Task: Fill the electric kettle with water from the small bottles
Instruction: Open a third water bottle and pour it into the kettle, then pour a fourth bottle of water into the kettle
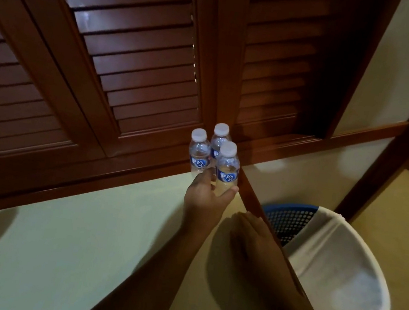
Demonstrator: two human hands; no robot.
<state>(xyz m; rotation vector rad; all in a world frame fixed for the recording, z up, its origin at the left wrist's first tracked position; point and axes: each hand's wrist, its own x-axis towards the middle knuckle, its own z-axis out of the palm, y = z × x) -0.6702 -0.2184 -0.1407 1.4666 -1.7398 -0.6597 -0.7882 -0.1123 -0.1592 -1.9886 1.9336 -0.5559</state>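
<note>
Front bottle [227,171] is the one in hand. It stands at the far corner of the counter [84,216], upright with its white cap on. Its long axis is vertical, and in frame the cap points to 12 and the base to 6. Left bottle [199,154] is just beside it at 10 o'clock and back bottle [219,141] at 11. Both are upright and capped, and the three are packed close, possibly touching. Left hand [205,197] comes in from 7 o'clock and wraps the front bottle low on the body: the thumb is on its right side and the fingers are curled in between it and the left bottle. Right hand [248,230] is at 5 o'clock, lying flat with fingers straight on the counter's edge, holding nothing. Step, as I read it: picking up the first bottle, with nothing poured yet and all caps sealed. The kettle is not in frame. The next move needs a straight lift clear of the two neighbours so they don't tip, then the right hand free to twist the cap off. Louvred doors [133,53] fill 12 behind the bottles. A waste basket [286,219] with a white liner [334,273] sits at 4 o'clock, below the counter's edge.
</note>
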